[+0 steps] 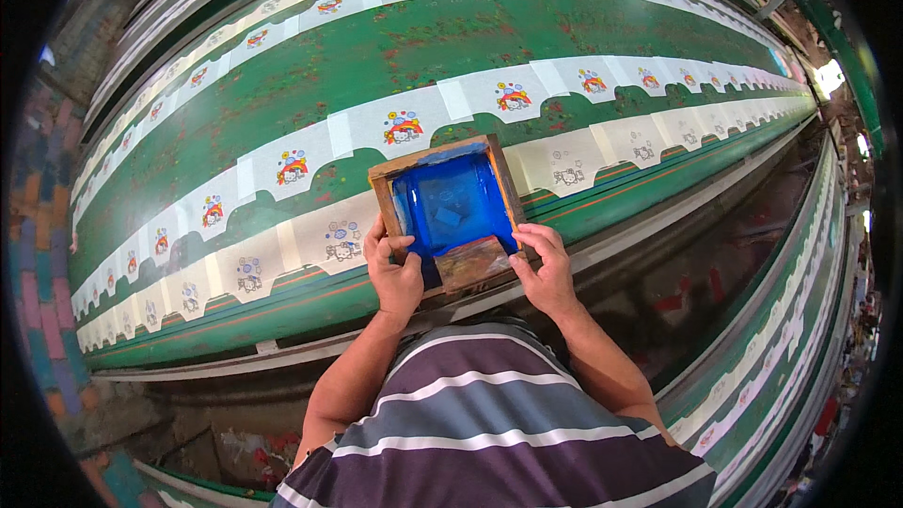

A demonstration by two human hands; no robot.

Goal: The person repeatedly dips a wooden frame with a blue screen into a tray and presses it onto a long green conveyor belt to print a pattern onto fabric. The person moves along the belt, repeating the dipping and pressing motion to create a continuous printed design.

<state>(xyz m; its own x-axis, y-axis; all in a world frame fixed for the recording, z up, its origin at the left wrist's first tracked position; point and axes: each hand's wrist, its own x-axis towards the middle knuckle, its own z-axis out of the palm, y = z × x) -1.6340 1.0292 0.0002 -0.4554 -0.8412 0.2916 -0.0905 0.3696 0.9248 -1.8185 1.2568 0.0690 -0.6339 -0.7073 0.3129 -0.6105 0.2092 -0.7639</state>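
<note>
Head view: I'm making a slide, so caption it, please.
Left hand and right hand hold a wooden-framed blue screen over a green table lined with printed pale pieces.

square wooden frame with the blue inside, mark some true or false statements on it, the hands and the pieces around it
1. The left hand and right hand hold the square wooden frame. True.
2. The frame's inside is red. False: it is blue.
3. White notched pieces with multicoloured motifs lie on the long green table. True.
4. Right of the frame, the nearest row's motifs are fully coloured. False: the cream pieces there show grey outlines.
</note>
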